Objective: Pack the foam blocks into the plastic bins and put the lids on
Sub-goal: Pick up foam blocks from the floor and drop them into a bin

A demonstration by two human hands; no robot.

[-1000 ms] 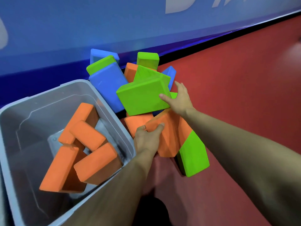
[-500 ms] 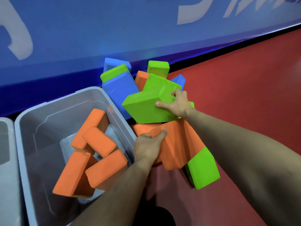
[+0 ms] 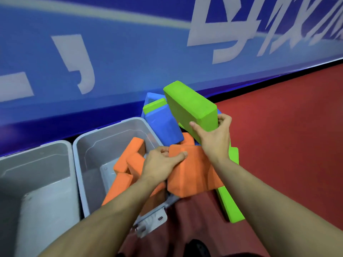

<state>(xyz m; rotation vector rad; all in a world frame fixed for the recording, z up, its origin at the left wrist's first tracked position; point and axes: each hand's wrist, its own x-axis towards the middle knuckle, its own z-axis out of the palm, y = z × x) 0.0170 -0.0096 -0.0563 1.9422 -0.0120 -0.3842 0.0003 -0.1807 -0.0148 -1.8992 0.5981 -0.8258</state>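
Red flooring (image 3: 287, 136) runs up to a blue banner wall (image 3: 111, 62) printed with large white characters, too cropped and blurred to read. Against that wall, a person bends over a heap of foam blocks beside two open grey plastic bins.

The right hand (image 3: 215, 140) clamps a raised green block (image 3: 189, 106), thumb on its near face and fingers curled over the far end, tilting it above the pile. The left hand (image 3: 161, 160) grips the upper corner of a large orange block (image 3: 193, 175), thumb pressed flat on its face, with that block hanging over the corner of the nearer bin (image 3: 81, 164).

At least three orange blocks (image 3: 130, 164) lie jumbled inside that bin. The second bin (image 3: 37, 173), to its left and touching it, shows only grey interior.

Two blue blocks (image 3: 163, 125) stand in the pile, one behind the other, with a green block (image 3: 154, 106) wedged between them; another green block (image 3: 230, 203) lies on the floor under the right forearm. A grey latch (image 3: 152, 221) juts from the nearer bin's front corner. Both forearms are bare and extended forward.
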